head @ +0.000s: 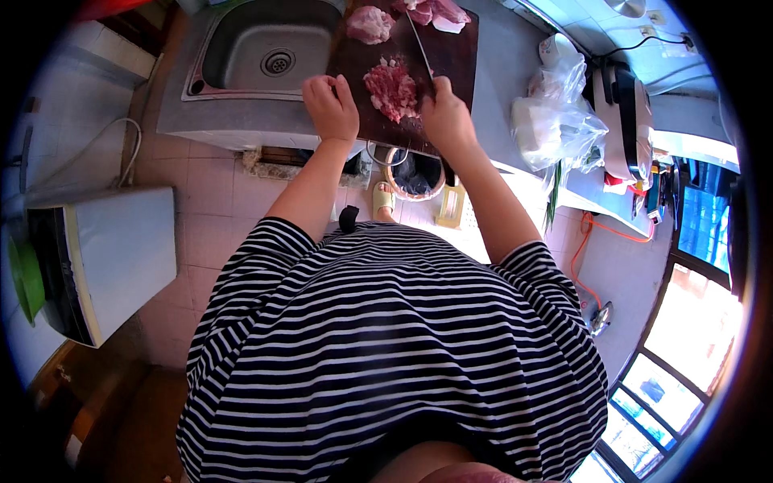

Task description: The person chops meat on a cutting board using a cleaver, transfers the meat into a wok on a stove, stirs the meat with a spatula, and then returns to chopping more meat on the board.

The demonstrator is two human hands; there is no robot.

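My right hand [448, 118] grips the handle of a kitchen knife [421, 47]. Its narrow-looking blade points away from me over the dark cutting board [456, 57]. Left of that hand is a flattened heap of chopped raw meat [391, 90]. My left hand [332, 108] is loosely curled at the board's left edge, beside the sink, with nothing visible in it. At the far side of the board lie a chunk of raw meat [369, 25] and more meat pieces [439, 13], the latter cut off by the picture's top edge.
A steel sink [241, 66] adjoins the board on the left. Clear plastic bags [558, 121] with contents and a rice cooker [622, 121] stand on the counter to the right. A lined waste bin [416, 175] sits on the floor below the board.
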